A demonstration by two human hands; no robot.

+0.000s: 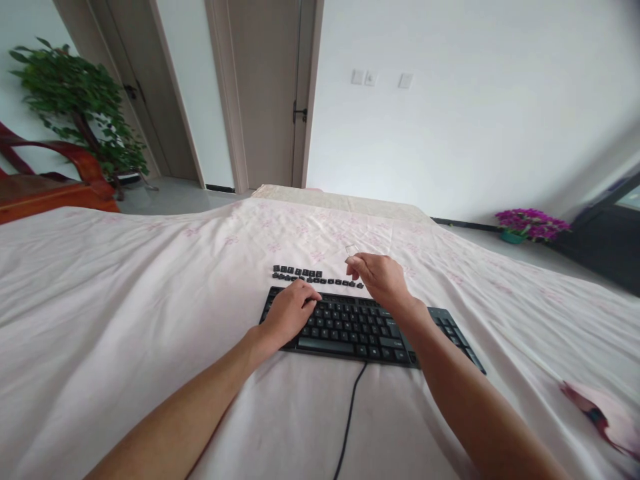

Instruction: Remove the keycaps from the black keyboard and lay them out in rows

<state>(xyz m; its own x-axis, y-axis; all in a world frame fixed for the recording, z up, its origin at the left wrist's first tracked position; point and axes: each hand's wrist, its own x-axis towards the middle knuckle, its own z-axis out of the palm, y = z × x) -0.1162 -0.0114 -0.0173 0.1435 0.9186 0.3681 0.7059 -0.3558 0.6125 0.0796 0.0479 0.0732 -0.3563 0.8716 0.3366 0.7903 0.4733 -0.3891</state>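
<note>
A black keyboard (pixel 345 327) lies on the pink-white cloth, its far row showing bare slots in place of keycaps. Over its far left part rests my left hand (pixel 295 308), fingers stretched forward and thumb out to the side, holding nothing that I can see. My right hand (pixel 381 275) is raised above the far edge, fingers closed around a thin wire keycap puller (pixel 352 249) whose loop sticks out past the fingertips. Loose black keycaps (pixel 297 272) are lined up in two rows just beyond the keyboard; the right hand is near their right end.
A patterned cloth (pixel 150 300) with folds covers the broad surface. The keyboard's cable (pixel 351 413) runs toward me. At the right lies a pink item (pixel 600 413). Beyond are a wooden chair (pixel 55 173), a leafy plant (pixel 75 100), doors (pixel 265 93) and purple flowers (pixel 533 223).
</note>
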